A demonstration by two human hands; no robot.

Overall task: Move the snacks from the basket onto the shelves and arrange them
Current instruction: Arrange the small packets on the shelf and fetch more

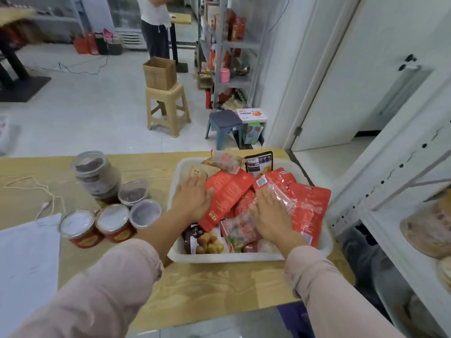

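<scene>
While the snacks (244, 230) are heaped in the white basket (219, 257), both hands are seen in the head view laid on top of them. The basket is set on the tan table (219, 289), toward its right end, just beside the white shelf (380, 186) at the right edge. The left hand (192, 198) is laid flat at the basket's left side, its fingers straight and close together over a brown pack (197, 170), with the thumb set against the edge of a long red pack (227, 191); nothing is gripped. The right hand (271, 215) is spread palm down, fingers straight and slightly apart, pressed on a stack of glossy red packs (310, 208); nothing is gripped there either. A black pack (258, 163) is stood at the basket's far rim. Left of the basket, a clear jar (96, 174), two tubs (133, 192) and two red cans (78, 226) are grouped on the table, with a white sheet (26, 259) and a cord (36, 189) further left. Brown bags (429, 228) are seen lying on the shelf at right. On the floor beyond, a box (159, 73) is set on a tan stool (168, 111), a blue stool (224, 125) is near it, and a person (156, 25) is stood at the back.
</scene>
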